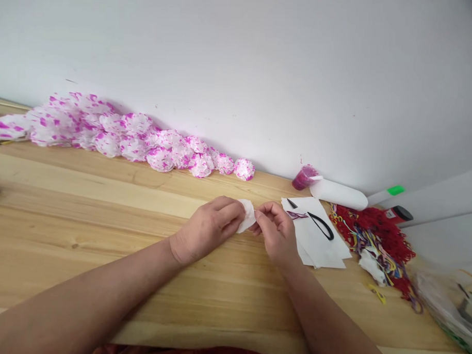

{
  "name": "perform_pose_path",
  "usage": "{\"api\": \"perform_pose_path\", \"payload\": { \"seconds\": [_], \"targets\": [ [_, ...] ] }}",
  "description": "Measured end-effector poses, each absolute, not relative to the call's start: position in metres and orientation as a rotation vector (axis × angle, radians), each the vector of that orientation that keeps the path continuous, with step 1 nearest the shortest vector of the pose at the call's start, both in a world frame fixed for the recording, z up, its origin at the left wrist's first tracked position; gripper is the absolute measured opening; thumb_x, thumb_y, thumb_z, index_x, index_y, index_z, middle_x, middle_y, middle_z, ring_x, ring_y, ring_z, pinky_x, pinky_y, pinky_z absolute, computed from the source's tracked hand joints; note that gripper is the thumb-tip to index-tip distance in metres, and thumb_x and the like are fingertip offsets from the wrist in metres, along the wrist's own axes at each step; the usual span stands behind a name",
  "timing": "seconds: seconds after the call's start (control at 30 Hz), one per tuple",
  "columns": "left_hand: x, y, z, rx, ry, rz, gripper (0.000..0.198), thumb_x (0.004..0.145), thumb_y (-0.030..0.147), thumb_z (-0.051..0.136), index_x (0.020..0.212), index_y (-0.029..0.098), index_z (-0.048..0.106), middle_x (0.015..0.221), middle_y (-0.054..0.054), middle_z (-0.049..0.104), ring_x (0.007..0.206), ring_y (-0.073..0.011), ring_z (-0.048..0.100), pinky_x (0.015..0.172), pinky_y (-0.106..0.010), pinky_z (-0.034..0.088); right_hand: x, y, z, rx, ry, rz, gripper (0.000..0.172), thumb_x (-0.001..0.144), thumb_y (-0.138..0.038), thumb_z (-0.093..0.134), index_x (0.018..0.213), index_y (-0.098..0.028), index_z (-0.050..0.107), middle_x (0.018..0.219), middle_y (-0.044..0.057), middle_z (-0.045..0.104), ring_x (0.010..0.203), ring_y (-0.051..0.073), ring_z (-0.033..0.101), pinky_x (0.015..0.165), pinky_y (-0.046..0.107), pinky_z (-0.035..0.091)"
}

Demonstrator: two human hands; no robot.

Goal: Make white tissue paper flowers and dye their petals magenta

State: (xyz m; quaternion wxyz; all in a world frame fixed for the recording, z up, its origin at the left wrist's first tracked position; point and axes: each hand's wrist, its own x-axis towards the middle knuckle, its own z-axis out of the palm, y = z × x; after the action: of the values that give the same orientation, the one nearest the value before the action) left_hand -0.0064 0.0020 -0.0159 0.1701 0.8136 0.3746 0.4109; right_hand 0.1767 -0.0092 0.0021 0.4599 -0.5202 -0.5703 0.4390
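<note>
Between my two hands is a small piece of white tissue paper, held just above the wooden table. The closed fingers of my left hand grip its left side. On the right, my right hand pinches its edge between thumb and fingers. Right beside that hand lie flat white paper sheets. On the sheets are a black-handled tool, which looks like scissors partly covered by paper, and some purple thread.
White-and-magenta paper pompoms are heaped along the wall, a single pompom at the right end. A cup of magenta liquid, a white roll, a green-capped item, red yarn and a plastic bag occupy the right side.
</note>
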Motion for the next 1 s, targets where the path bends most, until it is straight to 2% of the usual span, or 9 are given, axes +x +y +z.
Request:
{"api": "perform_pose_path", "payload": {
  "seconds": [0.13,0.23,0.37,0.47,0.6,0.77,0.9,1.0],
  "targets": [
    [-0.009,0.005,-0.018,2.504,0.973,1.161,0.011,0.097,0.02,0.049,0.093,0.018,0.059,0.1,-0.008,0.068,0.096,-0.0179,0.062,0.086,-0.029,0.05,0.174,-0.01,0.001,-1.292,-1.471,1.05,0.011,0.084,-0.028,0.064,0.084,-0.02,0.056,0.075,-0.001,0.06,0.065,0.013,0.056,0.058,0.025,0.044],
    [-0.008,0.004,-0.018,2.571,0.947,1.105,0.013,0.098,0.021,0.048,0.092,0.018,0.059,0.098,-0.008,0.068,0.095,-0.0186,0.061,0.086,-0.03,0.049,0.172,-0.01,-0.001,-1.318,-1.539,1.029,0.009,0.082,-0.024,0.064,0.079,-0.02,0.057,0.07,-0.003,0.056,0.062,0.012,0.052,0.056,0.024,0.04],
    [-0.008,0.005,-0.018,2.579,1.005,1.066,0.017,0.098,0.022,0.048,0.085,0.018,0.059,0.085,-0.006,0.066,0.084,-0.0178,0.058,0.079,-0.03,0.048,0.174,-0.008,-0.002,-1.388,-1.492,1.027,0.017,0.087,-0.029,0.057,0.072,-0.02,0.056,0.062,-0.003,0.056,0.059,0.013,0.053,0.052,0.024,0.039],
    [-0.009,0.007,-0.02,2.517,1.057,1.11,0.016,0.097,0.02,0.048,0.087,0.018,0.06,0.086,-0.006,0.066,0.084,-0.0172,0.058,0.077,-0.029,0.047,0.177,-0.006,-0.002,-1.395,-1.423,1.103,0.023,0.089,-0.034,0.054,0.071,-0.02,0.055,0.063,-0.002,0.058,0.056,0.013,0.056,0.049,0.024,0.04],
    [-0.008,0.007,-0.022,2.509,0.998,1.101,0.015,0.097,0.019,0.048,0.089,0.018,0.06,0.091,-0.007,0.068,0.087,-0.0173,0.059,0.08,-0.029,0.048,0.176,-0.006,-0.004,-1.387,-1.435,1.124,0.014,0.084,-0.033,0.059,0.079,-0.02,0.058,0.067,-0.002,0.06,0.058,0.013,0.057,0.051,0.023,0.042],
    [-0.006,0.006,-0.024,2.608,0.892,1.064,0.011,0.097,0.02,0.05,0.09,0.018,0.059,0.094,-0.006,0.068,0.091,-0.0176,0.06,0.085,-0.029,0.048,0.175,-0.007,-0.008,-1.538,-1.632,0.937,0.005,0.079,-0.025,0.059,0.076,-0.021,0.058,0.065,-0.003,0.061,0.059,0.013,0.056,0.054,0.024,0.041],
    [-0.006,0.006,-0.022,2.674,0.936,0.993,0.015,0.097,0.019,0.05,0.084,0.018,0.057,0.085,-0.004,0.066,0.081,-0.0169,0.058,0.076,-0.028,0.048,0.179,-0.005,-0.008,-1.634,-1.786,0.66,0.006,0.078,-0.022,0.056,0.075,-0.022,0.062,0.065,-0.003,0.064,0.06,0.014,0.058,0.06,0.026,0.042],
    [-0.007,0.005,-0.021,2.681,0.997,0.979,0.016,0.096,0.019,0.05,0.082,0.018,0.057,0.08,-0.004,0.064,0.076,-0.0166,0.057,0.07,-0.027,0.047,0.182,-0.004,-0.007,-1.658,-1.811,0.634,0.011,0.08,-0.024,0.055,0.079,-0.022,0.066,0.07,-0.002,0.068,0.063,0.015,0.06,0.062,0.027,0.043]
  ]
}}
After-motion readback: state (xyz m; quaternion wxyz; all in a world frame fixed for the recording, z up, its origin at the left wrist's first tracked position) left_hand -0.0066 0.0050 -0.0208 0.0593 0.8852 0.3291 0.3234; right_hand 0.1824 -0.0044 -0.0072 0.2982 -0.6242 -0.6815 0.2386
